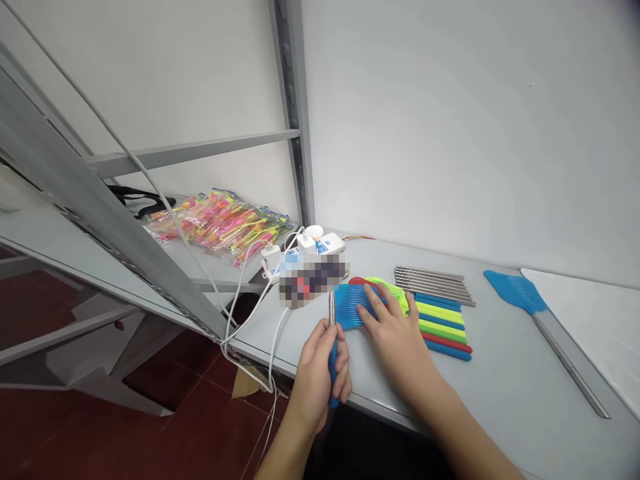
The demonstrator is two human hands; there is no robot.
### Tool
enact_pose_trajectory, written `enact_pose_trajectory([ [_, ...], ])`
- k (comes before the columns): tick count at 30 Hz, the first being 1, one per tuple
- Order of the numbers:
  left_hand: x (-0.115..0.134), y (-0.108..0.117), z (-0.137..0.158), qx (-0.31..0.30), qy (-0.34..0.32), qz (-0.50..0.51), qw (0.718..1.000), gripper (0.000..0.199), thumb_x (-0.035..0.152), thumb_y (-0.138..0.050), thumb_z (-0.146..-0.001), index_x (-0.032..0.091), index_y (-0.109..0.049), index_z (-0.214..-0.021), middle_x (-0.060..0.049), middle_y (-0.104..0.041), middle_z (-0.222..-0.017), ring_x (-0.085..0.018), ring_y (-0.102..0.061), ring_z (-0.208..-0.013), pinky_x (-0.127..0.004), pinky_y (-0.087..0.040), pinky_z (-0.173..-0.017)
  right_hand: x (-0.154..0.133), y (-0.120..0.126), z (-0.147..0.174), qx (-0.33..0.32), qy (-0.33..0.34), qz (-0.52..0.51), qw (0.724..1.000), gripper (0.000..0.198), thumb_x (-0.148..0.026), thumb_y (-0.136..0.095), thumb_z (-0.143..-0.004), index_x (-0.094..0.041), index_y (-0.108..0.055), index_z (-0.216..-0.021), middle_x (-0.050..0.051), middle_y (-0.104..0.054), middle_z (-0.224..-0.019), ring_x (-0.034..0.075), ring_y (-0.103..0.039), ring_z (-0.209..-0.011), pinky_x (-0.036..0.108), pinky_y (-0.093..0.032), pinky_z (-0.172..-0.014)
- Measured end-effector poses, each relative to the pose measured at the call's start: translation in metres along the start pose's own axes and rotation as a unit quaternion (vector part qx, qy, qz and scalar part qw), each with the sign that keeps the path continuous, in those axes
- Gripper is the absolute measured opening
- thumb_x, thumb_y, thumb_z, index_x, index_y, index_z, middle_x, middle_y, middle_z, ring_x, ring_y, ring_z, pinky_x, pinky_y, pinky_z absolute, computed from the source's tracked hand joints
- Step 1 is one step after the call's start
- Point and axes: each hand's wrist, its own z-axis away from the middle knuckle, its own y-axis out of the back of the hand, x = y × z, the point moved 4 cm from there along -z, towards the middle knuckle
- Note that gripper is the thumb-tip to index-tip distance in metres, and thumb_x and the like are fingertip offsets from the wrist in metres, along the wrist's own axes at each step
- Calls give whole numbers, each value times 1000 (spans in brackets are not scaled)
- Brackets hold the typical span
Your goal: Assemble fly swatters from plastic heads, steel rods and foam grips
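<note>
Wrapped round a blue handle (333, 373) is my left hand (320, 363), at the table's front edge. A shiny metal rod (331, 305) stands up from the top of that handle. My right hand (397, 327) lies with fingers spread over a blue mesh fly swatter head (349, 307). Beneath and behind it show a red swatter head (357, 281) and a yellow-green swatter head (395, 288). Right of my right hand, several coloured handles (443, 327) in blue, yellow, green and red lie side by side. My fingers hide parts of the swatter heads.
Several metal rods (435, 283) lie behind the handles. A blue swatter head on a metal rod (563, 353) lies right, near a white sheet (590, 327). A power strip (330, 245), a blurred object (313, 281), white cables (274, 347), bagged colourful items (225, 227) and a shelf post (295, 113) are left.
</note>
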Motion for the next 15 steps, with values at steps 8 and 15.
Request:
enact_pose_trajectory([
  [8,5,-20,3,-37,2,26,999,24,43,-47,-95,21,-46,-84,10,-40,-55,-3,-21,-30,-15,-27,-29,38,77,7,224,1,-84,971,22,-9,-51,-91,-20,-63,-107,4,-72,-104,20,-65,-97,55,-23,-110],
  [15,-51,-101,-3,-262,154,-88,949,31,48,-44,-93,21,-44,-78,9,-41,-55,-4,-28,-32,-17,-38,-35,114,121,82,462,-335,-311,760,28,-26,-74,-75,-18,-66,-101,6,-69,-92,23,-67,-81,39,-54,-74],
])
